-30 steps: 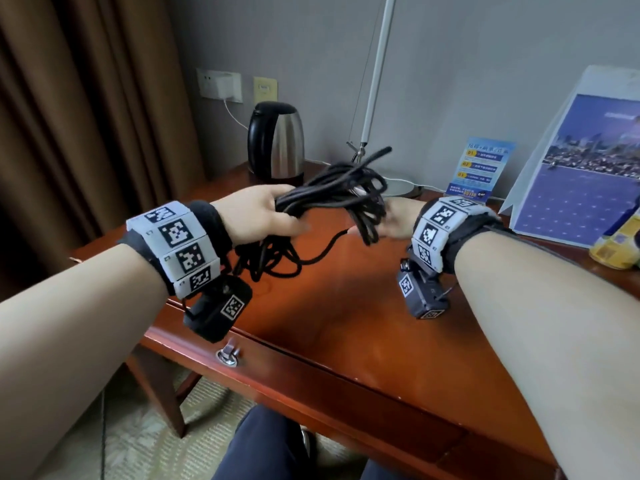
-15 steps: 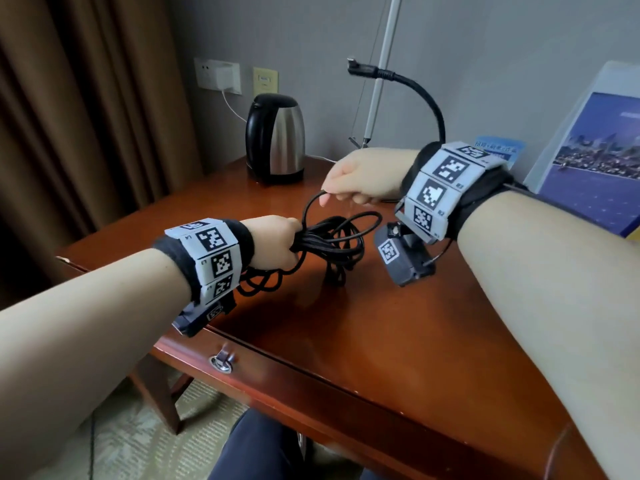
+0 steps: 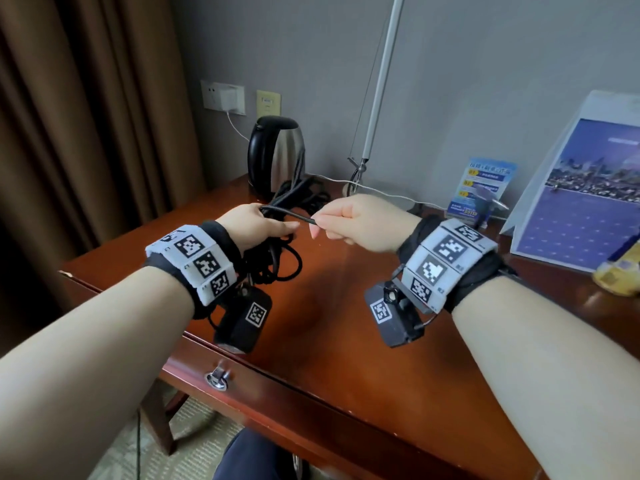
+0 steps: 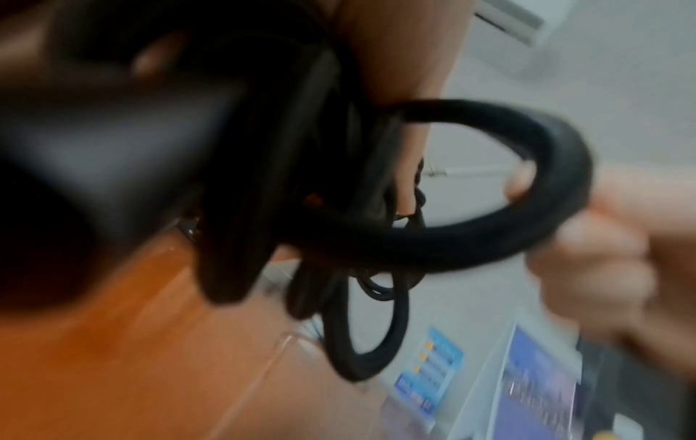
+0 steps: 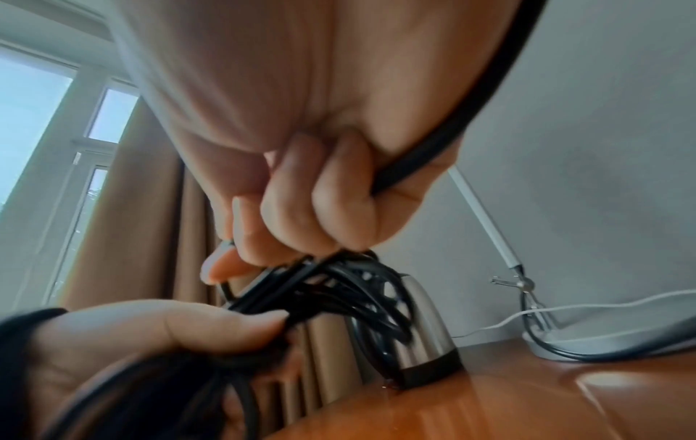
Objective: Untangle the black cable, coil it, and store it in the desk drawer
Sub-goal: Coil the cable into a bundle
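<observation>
A tangled black cable (image 3: 277, 261) hangs in loops above the wooden desk (image 3: 346, 334). My left hand (image 3: 256, 226) grips the bundle of loops, its fingers curled round them. My right hand (image 3: 349, 220) pinches one strand that runs taut from the bundle to its fingertips. In the right wrist view the right hand (image 5: 301, 208) is curled round the cable (image 5: 433, 143), with the left hand (image 5: 158, 330) below it holding the loops. The blurred left wrist view shows a cable loop (image 4: 489, 184) close up. The desk drawer (image 3: 277, 396) is shut, with a metal ring pull (image 3: 217, 378).
A black and steel kettle (image 3: 275, 152) stands at the back of the desk, close behind the cable. A lamp pole (image 3: 379, 84) with a white cord, a blue leaflet (image 3: 481, 188) and a calendar stand (image 3: 585, 192) are at the back right. A brown curtain (image 3: 86, 116) hangs left.
My right hand has come down from its raised position and now pinches a strand level with the left hand. The cable end that stuck up behind it is out of sight.
</observation>
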`<state>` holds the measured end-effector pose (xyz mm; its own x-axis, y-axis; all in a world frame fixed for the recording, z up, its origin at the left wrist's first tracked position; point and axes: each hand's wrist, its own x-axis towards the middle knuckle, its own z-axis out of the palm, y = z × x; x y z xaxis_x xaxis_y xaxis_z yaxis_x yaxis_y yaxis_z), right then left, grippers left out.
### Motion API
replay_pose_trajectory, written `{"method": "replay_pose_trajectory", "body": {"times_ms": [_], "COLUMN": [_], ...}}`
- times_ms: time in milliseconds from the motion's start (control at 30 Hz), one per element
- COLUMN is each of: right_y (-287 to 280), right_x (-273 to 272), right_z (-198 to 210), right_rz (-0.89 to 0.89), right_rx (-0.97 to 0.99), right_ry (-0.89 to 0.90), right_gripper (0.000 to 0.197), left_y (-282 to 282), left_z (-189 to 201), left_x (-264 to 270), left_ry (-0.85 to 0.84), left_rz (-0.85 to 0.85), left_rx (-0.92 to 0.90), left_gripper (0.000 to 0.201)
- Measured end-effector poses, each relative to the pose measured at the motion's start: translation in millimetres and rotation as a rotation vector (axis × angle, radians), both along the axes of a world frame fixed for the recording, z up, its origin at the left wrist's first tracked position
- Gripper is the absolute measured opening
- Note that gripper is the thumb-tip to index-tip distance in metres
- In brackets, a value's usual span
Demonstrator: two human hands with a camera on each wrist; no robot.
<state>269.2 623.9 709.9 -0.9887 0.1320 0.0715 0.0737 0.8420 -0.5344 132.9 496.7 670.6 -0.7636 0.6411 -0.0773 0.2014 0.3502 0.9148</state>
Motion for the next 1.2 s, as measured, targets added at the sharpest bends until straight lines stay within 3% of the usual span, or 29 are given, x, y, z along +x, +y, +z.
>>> {"method": "replay_pose_trajectory", "body": {"times_ms": [67,167,267,333,500,600,667,733,800,900,1000,1067,1200], "right_y": [7,17,26,29,32,36,43,49,61,69,56,42,24], "right_x": [7,13,12,12,5,4,-1,-6,-18,-23,-12,-15,-25], "right_z": [-6,-16,-24,-25,-13,-9,-12,-16,-15,-9,10,19,39], "right_rz": [-0.009,-0.019,-0.048,-0.068,-0.063,-0.059,-0.079,-0.135,-0.149,-0.246,-0.099,-0.042,-0.005], "right_rx": [-0.056,-0.105,-0.121,-0.087,0.118,0.145,0.184,0.039,0.077,0.148,0.293,0.420,0.569], "right_ry": [0.013,0.012,0.002,-0.032,-0.070,-0.079,-0.086,-0.133,-0.097,-0.212,-0.213,-0.228,-0.175], "right_gripper": [0.027,0.027,0.028,0.029,0.030,0.030,0.027,0.022,0.011,0.014,0.019,0.029,0.033], "left_y": [-6,-12,-13,-13,-17,-21,-25,-27,-28,-30,-23,-16,-7], "left_z": [2,6,8,10,16,21,23,25,29,32,30,25,18], "left_x": [-6,-9,-3,1,2,4,6,11,20,29,38,43,34], "left_ry": [-0.097,-0.220,-0.286,-0.289,-0.197,-0.150,-0.054,0.076,0.137,0.245,0.530,0.682,0.692], "left_rz": [0.017,-0.038,-0.128,-0.190,-0.357,-0.448,-0.511,-0.575,-0.636,-0.706,-0.713,-0.698,-0.557], "left_rx": [0.078,0.180,0.298,0.345,0.357,0.347,0.273,0.155,0.069,-0.090,-0.388,-0.533,-0.616], "left_gripper": [0.016,0.025,0.012,0.010,0.030,0.048,0.069,0.079,0.072,0.059,0.037,0.040,0.056]}}
